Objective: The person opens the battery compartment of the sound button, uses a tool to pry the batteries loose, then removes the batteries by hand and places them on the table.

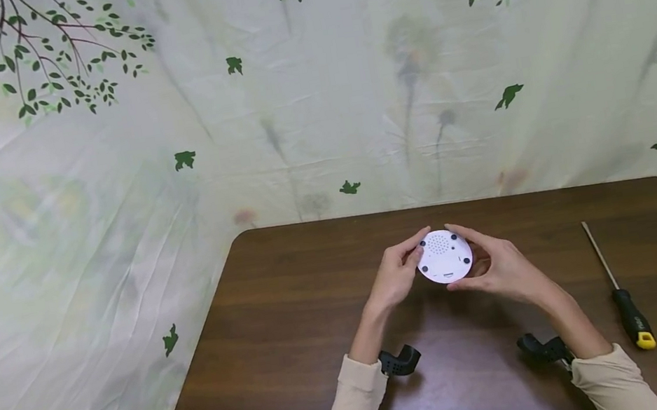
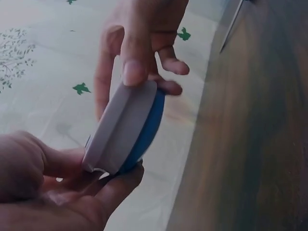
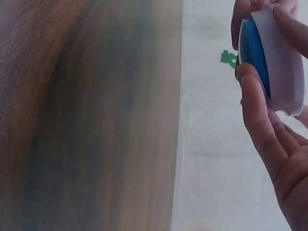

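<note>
A round white device (image 1: 444, 257) is held above the wooden table between both hands. Its face toward the head camera has a cluster of small holes and several dark round spots near the rim. Seen from the side in the left wrist view, the device (image 2: 120, 127) has a thick white body and a blue layer. My left hand (image 1: 393, 277) pinches its left edge, thumb on the face. My right hand (image 1: 503, 267) holds the right side, thumb and fingers spread around the rim. The blue side also shows in the right wrist view, past the right fingers (image 3: 257, 98).
To the right of the hands, a screwdriver (image 1: 622, 292) with a black and yellow handle lies on the brown wooden table (image 1: 299, 351). Behind and left of the table hangs a pale cloth (image 1: 320, 107) printed with leaves. Black wrist mounts (image 1: 400, 361) sit at both cuffs.
</note>
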`<state>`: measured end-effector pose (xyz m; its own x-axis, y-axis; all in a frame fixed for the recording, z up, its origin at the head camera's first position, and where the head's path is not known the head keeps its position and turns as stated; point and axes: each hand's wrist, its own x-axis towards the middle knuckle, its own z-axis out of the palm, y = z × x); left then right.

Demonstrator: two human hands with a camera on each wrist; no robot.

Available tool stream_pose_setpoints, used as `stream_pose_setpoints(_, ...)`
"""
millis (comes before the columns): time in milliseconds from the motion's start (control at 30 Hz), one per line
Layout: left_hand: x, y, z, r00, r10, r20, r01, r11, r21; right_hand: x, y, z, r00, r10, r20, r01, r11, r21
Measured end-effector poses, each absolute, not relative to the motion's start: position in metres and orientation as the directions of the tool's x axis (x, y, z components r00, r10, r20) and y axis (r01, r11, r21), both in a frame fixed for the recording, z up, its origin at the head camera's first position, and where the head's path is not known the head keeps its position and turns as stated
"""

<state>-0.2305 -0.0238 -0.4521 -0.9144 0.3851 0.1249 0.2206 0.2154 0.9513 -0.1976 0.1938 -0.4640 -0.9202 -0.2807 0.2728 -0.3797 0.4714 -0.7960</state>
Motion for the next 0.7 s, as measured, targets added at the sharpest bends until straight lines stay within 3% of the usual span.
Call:
stream_pose_setpoints(300,-0.238,-0.033,-0.462,-0.836,0.547,0.045,0.175,0.188,0.966,-0.2,0.191,-0.469,-0.963,-0.119,0.24,-0.266,0.528,-0.806)
stream_pose_setpoints(433,-0.243,-0.035,-0.47,-0.798,0.602,0.031,0.165,0.168,0.972,-0.204,0.196,-0.473,-0.971,-0.114,0.209,-0.237,0.539,-0.808)
stream_pose_setpoints(700,-0.256,-0.022,-0.499,-0.83,0.558,0.025,0.169,0.207,0.964,-0.213,0.202,-0.485,-0.974,-0.187,0.132,-0.22,0.615,-0.757)
